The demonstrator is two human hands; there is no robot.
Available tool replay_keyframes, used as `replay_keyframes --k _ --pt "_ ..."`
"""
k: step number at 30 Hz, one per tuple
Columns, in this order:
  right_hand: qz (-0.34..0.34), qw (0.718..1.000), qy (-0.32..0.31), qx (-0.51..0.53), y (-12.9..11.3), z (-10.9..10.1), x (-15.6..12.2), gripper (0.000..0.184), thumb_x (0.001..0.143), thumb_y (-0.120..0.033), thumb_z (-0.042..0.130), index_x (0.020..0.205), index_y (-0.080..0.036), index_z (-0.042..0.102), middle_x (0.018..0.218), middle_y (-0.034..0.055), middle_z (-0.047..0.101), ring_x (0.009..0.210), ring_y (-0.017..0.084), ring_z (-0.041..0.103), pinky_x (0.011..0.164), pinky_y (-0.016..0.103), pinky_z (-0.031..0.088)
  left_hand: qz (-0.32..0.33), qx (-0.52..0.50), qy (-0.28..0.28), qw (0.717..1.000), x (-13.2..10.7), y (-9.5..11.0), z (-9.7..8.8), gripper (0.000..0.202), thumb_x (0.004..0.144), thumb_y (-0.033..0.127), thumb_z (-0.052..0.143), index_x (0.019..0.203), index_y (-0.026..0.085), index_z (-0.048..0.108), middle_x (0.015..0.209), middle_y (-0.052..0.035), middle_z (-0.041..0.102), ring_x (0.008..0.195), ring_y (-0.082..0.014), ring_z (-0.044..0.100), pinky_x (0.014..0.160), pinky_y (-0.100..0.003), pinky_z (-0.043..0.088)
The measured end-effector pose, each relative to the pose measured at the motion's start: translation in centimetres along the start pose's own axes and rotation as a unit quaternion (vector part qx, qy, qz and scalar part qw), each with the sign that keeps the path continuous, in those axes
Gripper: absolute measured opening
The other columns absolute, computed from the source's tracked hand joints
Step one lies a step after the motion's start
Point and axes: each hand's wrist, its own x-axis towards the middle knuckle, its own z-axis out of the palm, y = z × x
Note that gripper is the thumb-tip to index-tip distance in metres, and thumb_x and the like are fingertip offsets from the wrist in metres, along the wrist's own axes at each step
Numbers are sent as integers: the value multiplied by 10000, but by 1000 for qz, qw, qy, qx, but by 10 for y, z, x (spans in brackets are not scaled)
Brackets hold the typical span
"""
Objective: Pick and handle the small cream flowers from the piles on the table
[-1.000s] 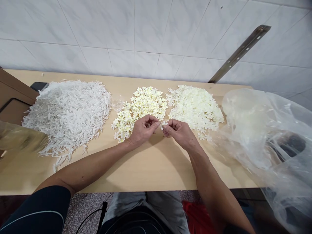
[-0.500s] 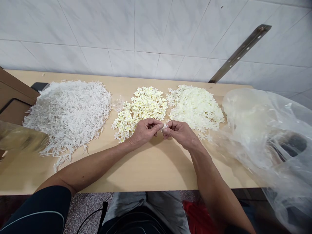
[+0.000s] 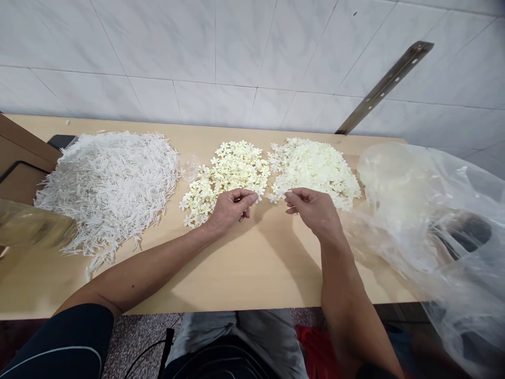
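Observation:
My left hand point(image 3: 231, 209) rests at the near edge of the middle pile of small white flowers with yellow centres point(image 3: 231, 171), its fingers curled in a pinch; what it pinches is too small to name. My right hand point(image 3: 311, 208) hovers at the near edge of the right pile of plain cream flowers point(image 3: 315, 168), thumb and forefinger pinched together at the pile's edge. One loose flower point(image 3: 272, 198) lies between the hands. A large heap of thin white plastic stems point(image 3: 108, 181) lies to the left.
The wooden table point(image 3: 244, 263) stands against a tiled wall. A big crumpled clear plastic bag point(image 3: 434, 226) covers the right end. A brown cardboard box point(image 3: 19, 158) and another plastic bag point(image 3: 35, 226) sit at the left. A metal bracket point(image 3: 384, 87) leans on the wall.
The hands were pinched together at the centre. Now the right hand has moved right to the cream pile, and the left stays by the yellow-centred pile.

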Motion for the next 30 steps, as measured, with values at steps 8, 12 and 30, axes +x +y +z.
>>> replay_keyframes --k 8,12,30 --pt "-54 992 108 26 4 -11 3 433 927 -583 694 1119 -196 721 987 103 771 499 123 565 411 266 490 31 53 -10 998 -7 -2 6 302 846 439 797 933 151 770 588 21 608 506 -94 543 491 -216 425" --pt "-51 977 -185 89 -15 19 -15 446 944 -624 673 1023 -189 734 883 83 752 555 142 628 450 269 525 106 110 -14 988 -8 -10 6 258 866 407 782 940 160 789 753 -25 721 563 -93 560 549 -228 457" --pt "-21 1000 15 13 -6 10 -3 358 892 -449 711 1111 -166 730 862 98 744 625 188 679 543 314 599 -37 33 -36 998 -2 3 4 321 867 399 765 1050 139 715 753 -17 652 576 -104 616 452 -194 404"
